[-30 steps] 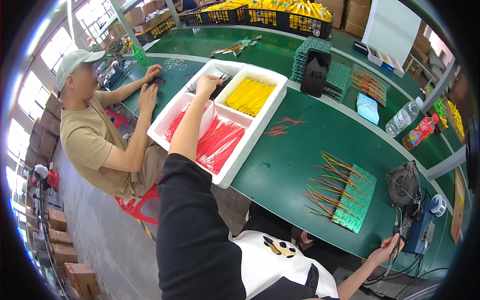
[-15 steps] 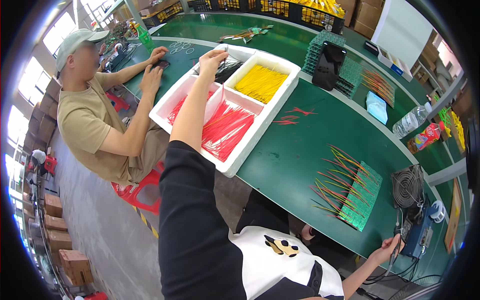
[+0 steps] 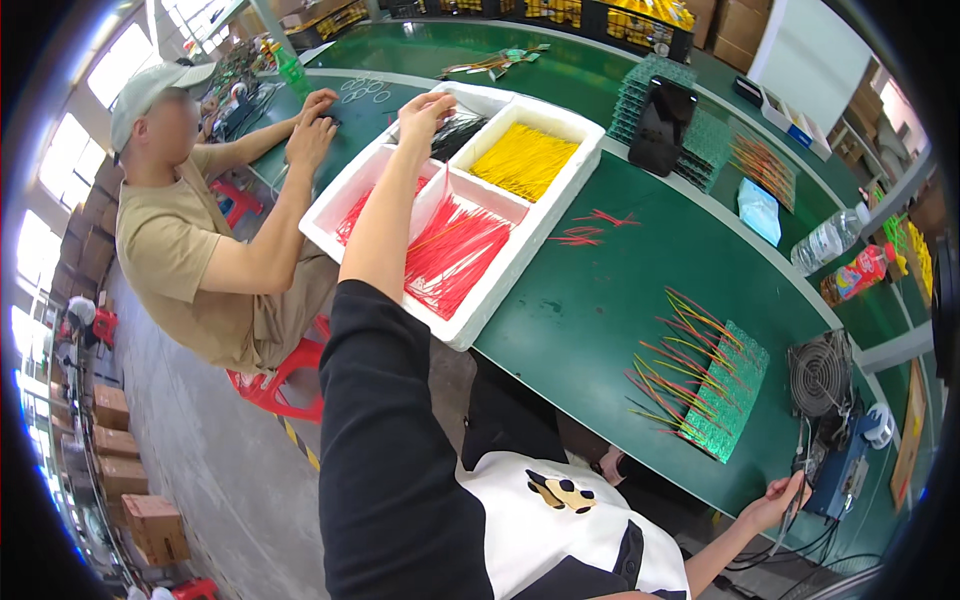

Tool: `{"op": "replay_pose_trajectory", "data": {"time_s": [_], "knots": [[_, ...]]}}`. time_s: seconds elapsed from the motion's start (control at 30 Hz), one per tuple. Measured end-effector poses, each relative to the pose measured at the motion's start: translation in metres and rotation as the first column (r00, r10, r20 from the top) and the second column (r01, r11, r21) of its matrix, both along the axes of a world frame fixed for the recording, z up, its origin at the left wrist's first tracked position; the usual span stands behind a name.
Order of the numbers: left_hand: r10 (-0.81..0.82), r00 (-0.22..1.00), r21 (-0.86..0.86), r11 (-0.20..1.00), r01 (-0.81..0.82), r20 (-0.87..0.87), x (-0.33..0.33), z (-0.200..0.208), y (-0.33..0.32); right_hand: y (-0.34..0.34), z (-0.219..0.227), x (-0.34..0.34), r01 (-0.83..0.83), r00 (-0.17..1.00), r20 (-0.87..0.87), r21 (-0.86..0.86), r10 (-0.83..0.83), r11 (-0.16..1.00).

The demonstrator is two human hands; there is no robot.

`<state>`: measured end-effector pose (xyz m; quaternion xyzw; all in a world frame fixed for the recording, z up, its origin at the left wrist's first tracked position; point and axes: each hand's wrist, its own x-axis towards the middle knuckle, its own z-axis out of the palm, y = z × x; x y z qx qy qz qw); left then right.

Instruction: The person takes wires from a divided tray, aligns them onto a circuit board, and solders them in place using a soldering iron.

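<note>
- The left hand [image 3: 425, 115] is over the far-left part of the tray [image 3: 512, 258], above black wires [image 3: 455, 138]; its fingers are bent together, but I cannot tell whether they pinch a wire.
- The right hand [image 3: 778, 502] is at the table's near right edge, fingers closed around a thin tool [image 3: 796, 488], just beside the blue box [image 3: 842, 470].
- The tray reaches the near edge of the table [image 3: 590, 300]; open green surface lies between it and the board [image 3: 725, 425], broken by a few loose red wires [image 3: 578, 238].
- The fan [image 3: 818, 380] bounds that room on the right.
- Tray: white foam, thick-walled, divided; yellow wires [image 3: 525, 160] far right, red wires [image 3: 455, 255] near.
- Board: flat, green, speckled, rectangular, with thin red and yellow leads [image 3: 665, 385] jutting left.
- Table: smooth, with a pale rim.
</note>
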<state>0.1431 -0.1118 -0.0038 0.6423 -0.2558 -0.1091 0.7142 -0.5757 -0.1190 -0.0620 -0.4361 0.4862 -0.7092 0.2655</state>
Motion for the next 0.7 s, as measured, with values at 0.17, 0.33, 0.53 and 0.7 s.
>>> {"op": "replay_pose_trajectory", "data": {"time_s": [0.17, 0.33, 0.53, 0.7], "knots": [[-0.085, 0.923, -0.278, 0.940, 0.199, 0.375, -0.016, 0.072, 0.027, -0.003, 0.001, 0.004, 0.025, 0.999, 0.022, -0.047, -0.024, 0.999], [-0.502, 0.793, -0.329, 0.727, 0.603, 0.344, -0.233, 0.103, 0.059, -0.005, -0.002, 0.013, 0.058, 0.991, 0.119, -0.037, -0.053, 0.998], [-0.752, 0.656, 0.167, 0.639, 0.751, -0.071, -0.351, 0.011, 0.014, 0.002, 0.003, 0.012, -0.035, 0.997, 0.070, -0.033, 0.037, 0.999], [-0.814, 0.578, 0.227, 0.555, 0.800, -0.047, -0.367, 0.005, -0.037, 0.007, 0.011, 0.013, -0.128, 0.992, -0.013, 0.012, 0.128, 0.992]]}}
